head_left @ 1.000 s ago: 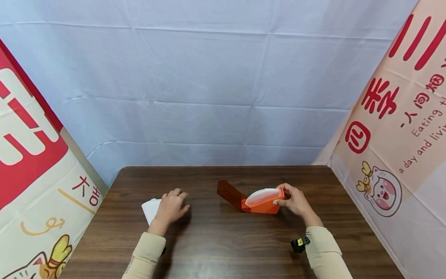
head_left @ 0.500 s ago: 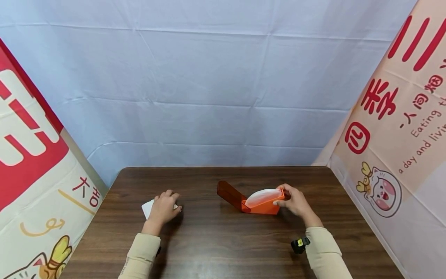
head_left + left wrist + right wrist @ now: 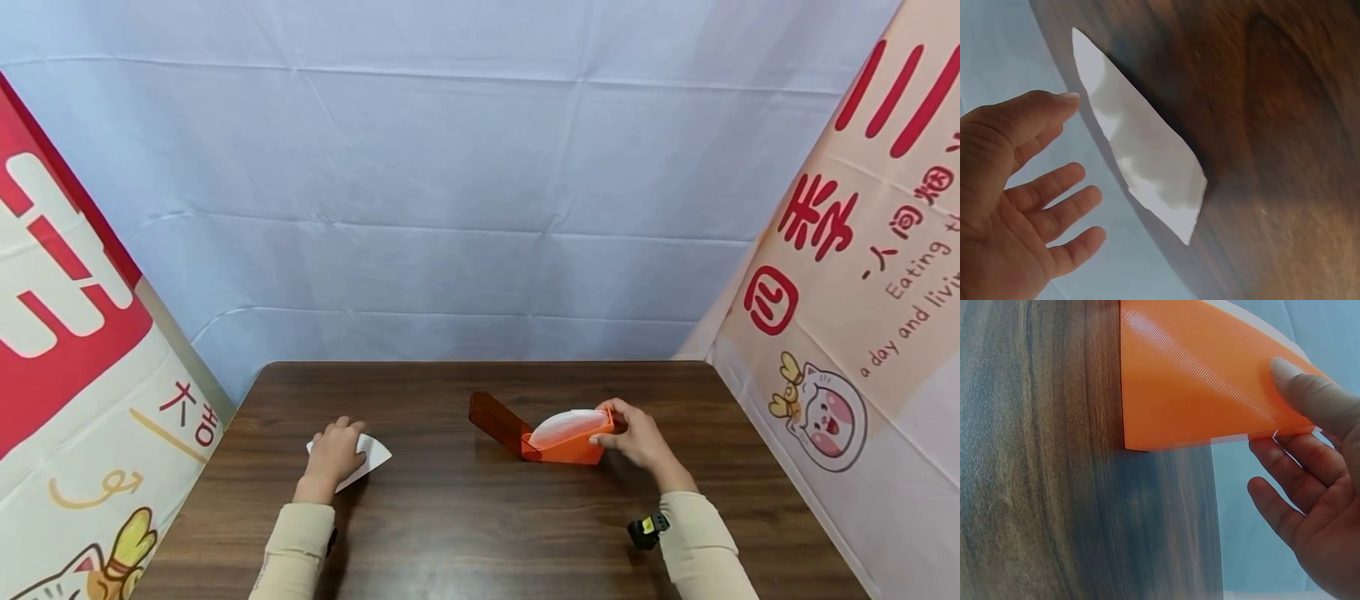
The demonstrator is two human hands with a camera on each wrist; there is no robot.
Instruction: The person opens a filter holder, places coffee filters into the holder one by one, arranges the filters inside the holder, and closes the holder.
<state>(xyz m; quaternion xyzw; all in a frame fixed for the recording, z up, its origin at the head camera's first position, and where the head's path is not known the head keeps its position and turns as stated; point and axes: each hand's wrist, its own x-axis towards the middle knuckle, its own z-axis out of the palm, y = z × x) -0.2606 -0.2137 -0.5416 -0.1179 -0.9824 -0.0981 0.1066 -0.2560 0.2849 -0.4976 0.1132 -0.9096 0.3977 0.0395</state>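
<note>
As R grip (image 3: 639, 435) holds box (image 3: 568, 450), L grip (image 3: 334, 452), prob. above paper (image 3: 376, 454)

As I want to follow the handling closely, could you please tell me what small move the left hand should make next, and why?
I would probably lower the left hand and pinch the white paper's edge: that hand is over the paper but seems to hold nothing, while the right hand grips the orange box, whose lid is open.
</note>
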